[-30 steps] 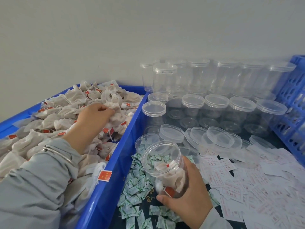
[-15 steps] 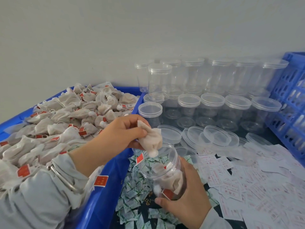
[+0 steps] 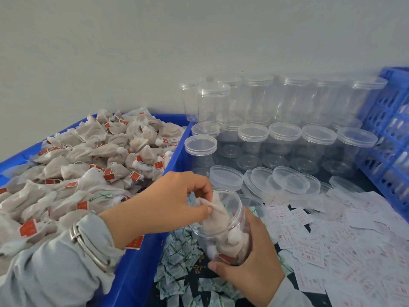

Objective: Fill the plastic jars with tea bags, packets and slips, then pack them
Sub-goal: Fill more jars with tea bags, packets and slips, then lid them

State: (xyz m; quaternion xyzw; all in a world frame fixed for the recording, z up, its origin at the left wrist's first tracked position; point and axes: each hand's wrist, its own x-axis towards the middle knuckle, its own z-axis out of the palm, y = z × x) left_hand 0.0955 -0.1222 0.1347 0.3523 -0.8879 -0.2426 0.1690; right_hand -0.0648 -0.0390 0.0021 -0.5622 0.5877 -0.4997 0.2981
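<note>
My right hand (image 3: 250, 269) grips an open clear plastic jar (image 3: 223, 227), tilted toward me, with several tea bags inside. At the jar's mouth my left hand (image 3: 168, 202) pinches a beige tea bag (image 3: 215, 208) between thumb and fingers; the bag is partly inside the jar. On the left, a blue bin (image 3: 174, 156) is heaped with tea bags (image 3: 93, 156) bearing red tags. Green-and-white packets (image 3: 177, 262) lie below the jar. White printed slips (image 3: 332, 240) cover the table on the right.
Rows of lidded empty clear jars (image 3: 285, 138) stand stacked against the wall behind. Loose clear lids (image 3: 290, 180) lie in front of them. A blue perforated crate (image 3: 387, 129) stands at the right edge. Grey sleeves cover both my forearms.
My left hand picked a tea bag from the bin, carried it right over the jar and lowered it into the mouth. My right hand kept holding the jar.
</note>
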